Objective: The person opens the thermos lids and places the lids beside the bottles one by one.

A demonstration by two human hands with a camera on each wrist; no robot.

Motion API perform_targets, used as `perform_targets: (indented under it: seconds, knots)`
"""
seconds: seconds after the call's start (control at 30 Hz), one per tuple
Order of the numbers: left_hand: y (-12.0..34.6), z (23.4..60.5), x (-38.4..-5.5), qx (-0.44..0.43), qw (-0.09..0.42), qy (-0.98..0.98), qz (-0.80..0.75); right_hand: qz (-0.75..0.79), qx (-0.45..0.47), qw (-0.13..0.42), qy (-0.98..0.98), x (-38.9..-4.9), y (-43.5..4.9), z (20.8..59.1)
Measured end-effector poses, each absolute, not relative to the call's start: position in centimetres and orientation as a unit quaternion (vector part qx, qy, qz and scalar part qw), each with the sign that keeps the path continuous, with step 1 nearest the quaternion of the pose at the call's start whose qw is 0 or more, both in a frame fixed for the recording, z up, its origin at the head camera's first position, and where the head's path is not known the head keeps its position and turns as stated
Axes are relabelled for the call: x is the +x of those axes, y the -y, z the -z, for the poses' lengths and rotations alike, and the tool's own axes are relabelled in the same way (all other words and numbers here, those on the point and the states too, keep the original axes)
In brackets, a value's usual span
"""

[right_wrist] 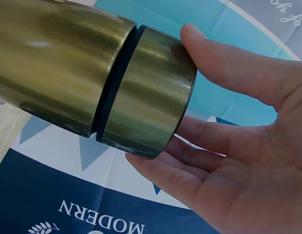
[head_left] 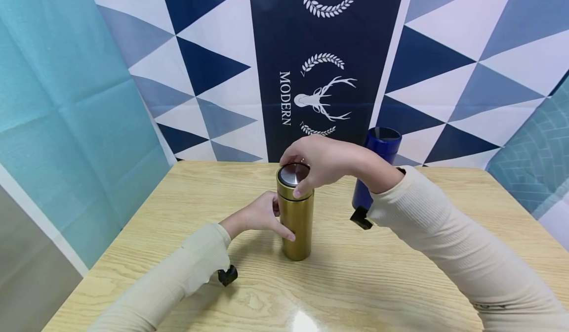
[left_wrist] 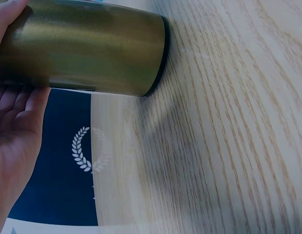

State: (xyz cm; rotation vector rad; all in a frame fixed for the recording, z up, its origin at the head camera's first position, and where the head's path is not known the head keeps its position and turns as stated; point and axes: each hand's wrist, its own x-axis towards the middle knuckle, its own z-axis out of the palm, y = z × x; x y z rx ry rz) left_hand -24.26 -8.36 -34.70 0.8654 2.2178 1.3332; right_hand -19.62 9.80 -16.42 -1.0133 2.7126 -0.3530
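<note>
A gold thermos (head_left: pixel 299 228) stands upright at the middle of the wooden table, its black-rimmed base (left_wrist: pixel 158 58) at the tabletop. My left hand (head_left: pixel 262 214) grips its body from the left, thumb across the front and fingers behind. Over the top, my right hand (head_left: pixel 326 159) holds the gold lid (right_wrist: pixel 148 92) by its sides, with thumb and fingers on opposite edges. The lid's round silver top (head_left: pixel 293 174) shows beneath the arched palm. A narrow dark band separates lid and body in the right wrist view.
A tall blue flask (head_left: pixel 362 193) with a dark top stands behind the right forearm, partly hidden by it. Behind the table (head_left: pixel 400 277) hangs a patterned cloth (head_left: pixel 222 100), with a teal cloth (head_left: pixel 66 100) at the left. Black camera mounts (head_left: pixel 228 275) stick out under both wrists.
</note>
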Motion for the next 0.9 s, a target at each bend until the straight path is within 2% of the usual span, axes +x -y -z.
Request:
perform_targets:
  seconds: [0.2, 0.9]
  knots:
    - [8.31, 34.56, -24.13, 0.314, 0.203, -0.794, -0.48, 0.101, -0.362, 0.103, -0.921, -19.71, -9.53, 16.14]
    - [8.3, 34.65, -24.29, 0.311, 0.207, -0.793, -0.482, 0.103, -0.386, 0.124, -0.908, -20.16, -9.9, 15.96]
